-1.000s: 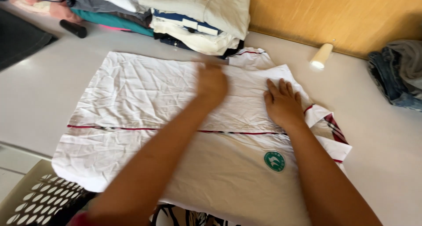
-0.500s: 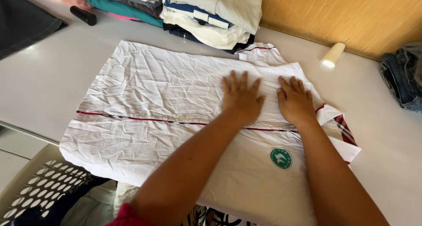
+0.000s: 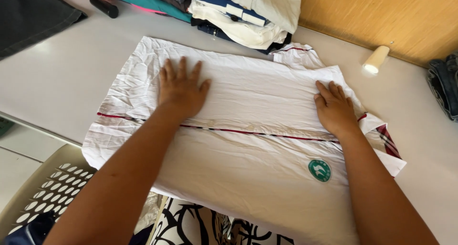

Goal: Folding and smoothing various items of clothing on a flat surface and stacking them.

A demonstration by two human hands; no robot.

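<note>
White shirt [image 3: 248,130] lies flat on the table [image 3: 57,87]; left hand [image 3: 181,90] presses it at nine o'clock, right hand [image 3: 334,109] at three, fingers spread, gripping nothing.

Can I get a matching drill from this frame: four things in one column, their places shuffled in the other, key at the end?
Things:
1. left hand
2. right hand
3. cream cylinder
4. laundry basket

Places:
A. on the table by the wooden wall, beyond the shirt
B. flat on the white shirt near its collar end
C. below the table edge, lower left
D. flat on the shirt's wrinkled half, fingers spread

Pairs: 1-D, 2-B, 3-A, 4-C
</note>
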